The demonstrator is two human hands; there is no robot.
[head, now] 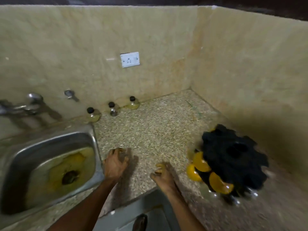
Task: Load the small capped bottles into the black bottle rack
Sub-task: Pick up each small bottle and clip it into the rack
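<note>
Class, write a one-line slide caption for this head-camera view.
Both empty hands, left hand and right hand, over the counter; three capped bottles wait by the wall, black rack partly loaded.

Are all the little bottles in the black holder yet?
Not yet. The black rack already holds some yellow bottles. The left hand and right hand hold nothing. Three capped bottles still stand by the back wall.

Beige marble-look walls (pixel 150 35) meet in a corner above speckled granite countertop (pixel 150 130). White wall socket (pixel 130 59). Steel sink (pixel 50 167) at left, taps (pixel 31 104) above. Dim lighting.
</note>
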